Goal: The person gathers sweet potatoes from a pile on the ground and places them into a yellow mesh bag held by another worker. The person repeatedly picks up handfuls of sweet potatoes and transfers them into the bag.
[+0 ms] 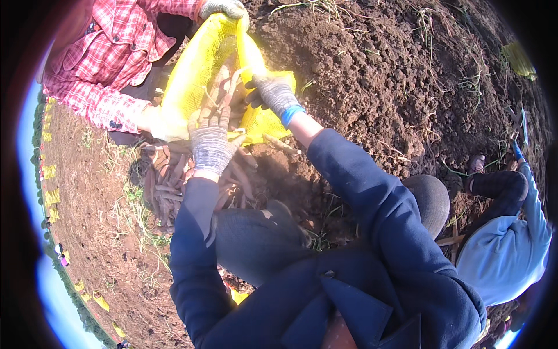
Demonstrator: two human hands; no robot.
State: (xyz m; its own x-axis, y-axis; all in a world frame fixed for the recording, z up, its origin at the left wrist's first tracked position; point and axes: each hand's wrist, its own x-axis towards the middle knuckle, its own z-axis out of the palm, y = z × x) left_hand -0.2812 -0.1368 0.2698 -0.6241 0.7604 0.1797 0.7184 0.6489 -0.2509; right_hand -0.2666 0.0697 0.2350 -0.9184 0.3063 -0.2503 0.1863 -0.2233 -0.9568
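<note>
Nearest you, your navy jacket (372, 273) and grey knees (256, 235); the low posture likely puts both arms within reach of heap and sack; your left hand (212, 142), gloved, has its fingers spread wide against long brown roots (220, 87) at the mouth of the yellow mesh sack (193, 75); the flat spread probably steadies several at once, no closed grip visible; your right hand (272, 96), gloved, blue band (292, 113) at the wrist, sits at the sack's right edge, fingers curled; looks like it holds that side back, but I can't tell whether it pinches the mesh; roots lie partly in the sack, the rest in a heap (168, 180) on the soil (372, 75) by your left forearm, handy to the opening; opposite, a co-worker in a red plaid shirt (125, 49) has one gloved hand (225, 8) up at the far rim, the other hand (150, 118) low on the left side, apparently to stretch the mouth open; off right, a person in light blue (505, 256) is low to the ground; far left, more yellow sacks (51, 196) dot the field.
</note>
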